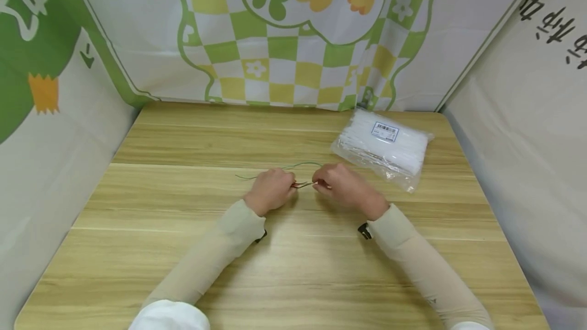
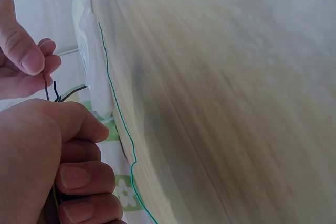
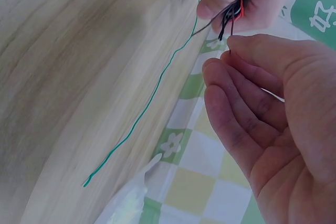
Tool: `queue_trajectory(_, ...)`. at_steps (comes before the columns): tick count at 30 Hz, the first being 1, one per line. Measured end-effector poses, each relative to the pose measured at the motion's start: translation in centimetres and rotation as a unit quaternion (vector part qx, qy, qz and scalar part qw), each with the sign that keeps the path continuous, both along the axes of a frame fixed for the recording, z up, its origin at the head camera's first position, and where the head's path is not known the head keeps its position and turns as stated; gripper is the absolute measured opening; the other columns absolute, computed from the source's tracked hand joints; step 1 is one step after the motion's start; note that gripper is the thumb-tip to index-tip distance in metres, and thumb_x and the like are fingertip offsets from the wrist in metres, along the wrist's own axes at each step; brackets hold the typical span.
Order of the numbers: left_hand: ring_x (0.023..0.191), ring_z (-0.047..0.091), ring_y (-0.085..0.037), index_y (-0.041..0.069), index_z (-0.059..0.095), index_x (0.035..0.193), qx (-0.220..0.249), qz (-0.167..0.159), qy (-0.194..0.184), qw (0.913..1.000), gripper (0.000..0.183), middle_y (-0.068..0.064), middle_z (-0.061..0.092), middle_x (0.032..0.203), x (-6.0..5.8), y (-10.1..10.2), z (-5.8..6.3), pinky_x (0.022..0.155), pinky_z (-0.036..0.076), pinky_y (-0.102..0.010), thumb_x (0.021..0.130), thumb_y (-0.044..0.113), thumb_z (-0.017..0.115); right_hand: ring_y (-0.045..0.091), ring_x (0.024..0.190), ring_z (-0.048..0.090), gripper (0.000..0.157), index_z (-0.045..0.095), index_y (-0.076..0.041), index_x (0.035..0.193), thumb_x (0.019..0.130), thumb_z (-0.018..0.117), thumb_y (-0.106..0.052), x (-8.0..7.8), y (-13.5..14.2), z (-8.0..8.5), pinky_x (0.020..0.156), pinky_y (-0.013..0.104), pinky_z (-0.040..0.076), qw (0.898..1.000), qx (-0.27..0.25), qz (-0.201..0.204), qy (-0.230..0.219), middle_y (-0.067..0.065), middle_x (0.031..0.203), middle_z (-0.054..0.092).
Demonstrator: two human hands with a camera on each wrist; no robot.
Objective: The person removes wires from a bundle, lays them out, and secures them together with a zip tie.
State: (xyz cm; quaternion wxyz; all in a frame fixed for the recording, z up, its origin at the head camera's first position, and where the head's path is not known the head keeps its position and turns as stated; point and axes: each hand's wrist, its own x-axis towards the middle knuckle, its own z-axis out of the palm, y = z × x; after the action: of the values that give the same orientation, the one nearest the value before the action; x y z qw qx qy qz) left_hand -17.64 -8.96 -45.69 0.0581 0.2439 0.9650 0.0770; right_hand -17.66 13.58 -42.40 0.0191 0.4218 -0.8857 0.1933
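Note:
My left hand [image 1: 271, 190] grips a bundle of thin wires [image 3: 239, 11], black, dark and red, whose ends poke out past the thumb and forefinger. Between thumb and forefinger, my right hand [image 1: 346, 187] pinches the end of one dark wire [image 2: 46, 88] from that bundle. The other fingers of that hand are loosely bent. A small gap separates the two hands above the table. Behind them lies a long green wire [image 3: 152, 95] on the tabletop, apart from the right hand's fingers. Most of the bundle is hidden inside the left fist.
A clear plastic bag of white strips [image 1: 385, 141] with a barcode label lies at the back right of the wooden table [image 1: 183, 269]. Patterned cloth [image 1: 293, 65] hangs behind the table's far edge, and printed cloth walls stand at both sides.

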Motion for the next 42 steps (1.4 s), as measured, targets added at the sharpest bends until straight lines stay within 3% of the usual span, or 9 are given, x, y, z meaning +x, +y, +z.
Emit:
queue_trajectory(11,0.065,0.052,-0.017,0.012,0.064,0.08,0.001,-0.014,0.008,0.9999,0.025,-0.003,0.058,0.072,0.1,0.9,0.0,0.056,0.053,-0.038,0.104,0.019,0.061,0.011,0.076,0.064,0.01,0.074,-0.008,0.088,0.096,0.073,-0.003,0.1,-0.9,0.0,0.071,0.03,0.056,1.0,0.002,0.019,0.012,0.001,0.085,0.072)
queue_trajectory(21,0.066,0.053,-0.017,0.012,0.067,0.083,0.002,-0.012,-0.008,0.9999,0.023,-0.002,0.059,0.073,0.2,1.0,0.0,0.058,0.051,-0.036,0.104,0.02,0.061,0.013,0.078,0.065,0.013,0.073,-0.008,0.088,0.1,0.07,-0.006,0.2,-1.5,0.0,0.074,0.031,0.057,0.999,0.03,0.019,0.01,0.001,0.086,0.071)
queue_trajectory(25,0.066,0.051,-0.016,0.011,0.07,0.087,0.002,-0.016,-0.015,0.9998,0.024,-0.003,0.059,0.073,0.2,0.6,-0.2,0.058,0.05,-0.035,0.106,0.022,0.06,0.015,0.077,0.066,0.014,0.071,-0.007,0.086,0.099,0.07,-0.002,0.0,-1.2,0.2,0.074,0.032,0.057,0.999,0.024,0.017,0.014,0.002,0.084,0.071)
queue_trajectory(32,0.07,0.057,-0.017,0.011,0.067,0.088,-0.011,-0.004,-0.027,0.9996,0.024,-0.004,0.064,0.081,0.2,-0.7,-0.3,0.063,0.054,-0.038,0.107,0.024,0.059,0.012,0.07,0.053,0.022,0.067,-0.006,0.079,0.091,0.065,0.013,-0.4,-0.2,0.6,0.068,0.029,0.049,1.0,0.013,0.0,0.005,-0.001,0.075,0.062)
queue_trajectory(42,0.068,0.054,-0.016,0.013,0.066,0.084,0.008,-0.022,-0.019,0.9996,0.026,-0.002,0.06,0.075,0.3,-0.9,-0.4,0.059,0.052,-0.036,0.107,0.024,0.061,0.011,0.074,0.059,0.019,0.069,-0.012,0.083,0.099,0.068,-0.004,-0.5,-1.0,0.1,0.072,0.03,0.054,0.999,0.041,0.022,0.006,-0.003,0.081,0.066)
